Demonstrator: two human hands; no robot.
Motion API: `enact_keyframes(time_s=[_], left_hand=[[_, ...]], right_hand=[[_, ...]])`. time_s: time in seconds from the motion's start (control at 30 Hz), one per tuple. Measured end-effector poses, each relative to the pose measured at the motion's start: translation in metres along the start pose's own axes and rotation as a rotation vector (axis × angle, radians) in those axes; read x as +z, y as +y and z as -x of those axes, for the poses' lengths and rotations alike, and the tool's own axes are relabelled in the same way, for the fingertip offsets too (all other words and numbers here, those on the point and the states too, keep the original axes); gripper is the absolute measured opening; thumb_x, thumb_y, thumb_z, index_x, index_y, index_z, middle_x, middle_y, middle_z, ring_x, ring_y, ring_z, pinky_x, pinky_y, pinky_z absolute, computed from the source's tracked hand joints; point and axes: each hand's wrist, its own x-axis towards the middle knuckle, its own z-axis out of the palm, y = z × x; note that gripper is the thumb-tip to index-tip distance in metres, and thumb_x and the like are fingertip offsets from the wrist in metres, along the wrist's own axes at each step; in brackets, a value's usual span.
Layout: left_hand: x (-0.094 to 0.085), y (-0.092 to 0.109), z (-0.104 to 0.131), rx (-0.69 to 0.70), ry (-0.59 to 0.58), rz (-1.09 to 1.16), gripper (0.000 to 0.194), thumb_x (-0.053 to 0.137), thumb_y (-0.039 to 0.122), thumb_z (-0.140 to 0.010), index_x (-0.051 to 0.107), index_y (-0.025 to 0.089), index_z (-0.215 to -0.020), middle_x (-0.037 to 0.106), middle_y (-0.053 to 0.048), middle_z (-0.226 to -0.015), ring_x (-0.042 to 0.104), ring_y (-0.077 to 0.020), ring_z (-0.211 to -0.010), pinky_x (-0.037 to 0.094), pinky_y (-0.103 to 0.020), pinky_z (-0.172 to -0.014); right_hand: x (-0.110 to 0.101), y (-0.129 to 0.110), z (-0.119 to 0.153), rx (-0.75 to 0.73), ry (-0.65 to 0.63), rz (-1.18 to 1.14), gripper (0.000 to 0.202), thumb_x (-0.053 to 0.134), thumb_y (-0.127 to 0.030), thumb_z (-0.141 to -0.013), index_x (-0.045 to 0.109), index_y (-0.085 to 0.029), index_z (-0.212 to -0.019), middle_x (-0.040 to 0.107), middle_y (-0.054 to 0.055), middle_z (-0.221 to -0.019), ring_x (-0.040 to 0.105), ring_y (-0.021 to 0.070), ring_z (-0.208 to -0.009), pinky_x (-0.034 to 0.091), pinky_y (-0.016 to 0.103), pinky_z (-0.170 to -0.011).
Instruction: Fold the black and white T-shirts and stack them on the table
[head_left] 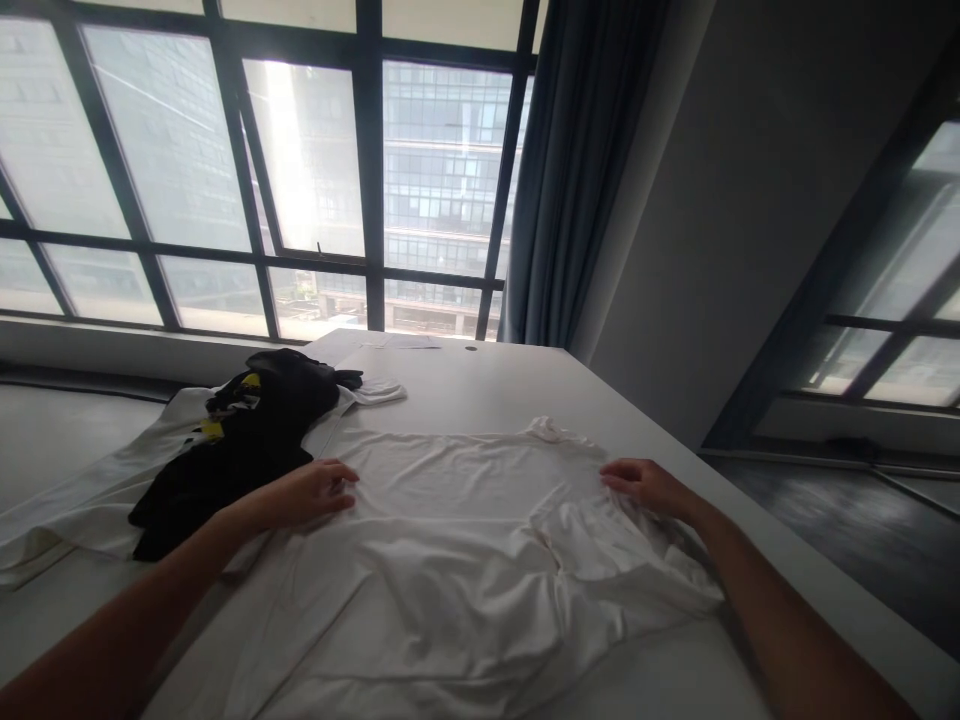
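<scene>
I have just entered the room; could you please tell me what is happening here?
A person's left hand and right hand are at opposite sides of a wrinkled white garment spread on a white table. Whether either hand grips it is unclear. Left of it, a black garment lies heaped on other white cloth.

So the white garment [450, 600] I'm working with is thin matt cloth, pretty wrinkly. Table [510, 390] under it looks smooth with a faint sheen. Black bundle [247, 460] left of the garment: matt fabric too. Beyond the garment I've got shiny glass panes [446, 160] and a matt cloth curtain [577, 180].
</scene>
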Motion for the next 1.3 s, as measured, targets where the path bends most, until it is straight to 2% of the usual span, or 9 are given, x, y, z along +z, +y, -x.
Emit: enact_keyframes(time_s=[0.27,0.57,0.7,0.8,0.93,1.07,1.13,1.23,1.3], left_hand=[[0.007,-0.037,-0.010,-0.098,-0.042,-0.341,0.076,0.056,0.070,-0.075,0.057,0.026,-0.137,0.042,-0.012,-0.155,0.038,-0.0345,-0.142,0.020,-0.053,-0.118],[0.018,-0.029,-0.017,0.072,0.050,-0.285,0.070,0.052,0.071,-0.080,0.066,0.022,-0.127,0.061,-0.012,-0.139,0.051,-0.0311,-0.132,0.035,-0.041,-0.113],[0.026,-0.032,-0.033,-0.001,0.010,-0.360,0.077,0.050,0.070,-0.080,0.056,0.022,-0.139,0.044,-0.013,-0.154,0.036,-0.0334,-0.144,0.027,-0.050,-0.116],[0.028,-0.030,-0.047,-0.059,0.014,-0.424,0.071,0.040,0.063,-0.088,0.048,0.022,-0.145,0.034,-0.013,-0.159,0.027,-0.0328,-0.148,0.019,-0.058,-0.117],[0.025,-0.026,-0.056,-0.008,0.138,-0.450,0.063,0.046,0.060,-0.086,0.060,0.021,-0.134,0.046,-0.014,-0.153,0.038,-0.0322,-0.141,0.026,-0.049,-0.115],[0.016,-0.017,-0.056,-0.008,0.021,-0.375,0.062,0.069,0.068,-0.058,0.073,0.027,-0.104,0.069,-0.010,-0.123,0.061,-0.0330,-0.114,0.044,-0.040,-0.097],[0.012,-0.009,-0.058,-0.012,0.029,-0.381,0.056,0.070,0.070,-0.055,0.074,0.027,-0.091,0.072,-0.008,-0.107,0.065,-0.0318,-0.101,0.047,-0.039,-0.090],[0.011,0.004,-0.067,-0.060,0.061,-0.387,0.059,0.061,0.071,-0.067,0.072,0.025,-0.102,0.069,-0.012,-0.114,0.062,-0.0346,-0.110,0.046,-0.042,-0.092],[0.012,0.004,-0.078,-0.094,0.032,-0.378,0.070,0.063,0.071,-0.066,0.068,0.024,-0.117,0.064,-0.015,-0.130,0.056,-0.0377,-0.121,0.045,-0.045,-0.096]], right_hand=[[0.033,0.000,-0.020,-0.065,-0.022,0.435,0.057,0.058,-0.041,-0.085,0.059,-0.014,-0.136,0.042,0.014,-0.153,0.040,0.0277,-0.140,0.029,0.040,-0.117],[0.052,-0.039,-0.011,-0.200,0.037,0.427,0.037,0.061,-0.046,-0.084,0.073,-0.018,-0.104,0.071,0.012,-0.107,0.065,0.0242,-0.094,0.050,0.032,-0.086],[0.063,-0.036,-0.028,-0.209,0.125,0.498,0.020,0.056,-0.029,-0.087,0.071,-0.017,-0.089,0.070,0.011,-0.102,0.064,0.0225,-0.095,0.047,0.031,-0.089],[0.066,-0.030,-0.038,-0.142,0.201,0.512,0.025,0.047,-0.026,-0.092,0.069,-0.016,-0.100,0.070,0.012,-0.112,0.063,0.0227,-0.104,0.044,0.033,-0.095],[0.057,-0.031,-0.028,-0.133,0.157,0.501,0.036,0.053,-0.036,-0.091,0.065,-0.018,-0.120,0.064,0.013,-0.130,0.059,0.0247,-0.118,0.042,0.034,-0.101],[0.041,-0.048,-0.010,-0.048,-0.015,0.587,0.039,0.071,-0.046,-0.075,0.071,-0.021,-0.104,0.073,0.009,-0.109,0.067,0.0261,-0.096,0.050,0.032,-0.084],[0.039,-0.060,-0.010,-0.032,0.064,0.621,0.036,0.068,-0.049,-0.078,0.072,-0.022,-0.101,0.073,0.008,-0.104,0.067,0.0255,-0.093,0.049,0.032,-0.081],[0.043,-0.069,-0.027,-0.106,0.251,0.655,0.031,0.056,-0.041,-0.088,0.071,-0.021,-0.107,0.069,0.011,-0.117,0.063,0.0257,-0.107,0.047,0.032,-0.091],[0.046,-0.067,-0.049,-0.144,0.194,0.631,0.036,0.059,-0.039,-0.087,0.068,-0.020,-0.116,0.064,0.012,-0.128,0.059,0.0263,-0.116,0.043,0.033,-0.099]])
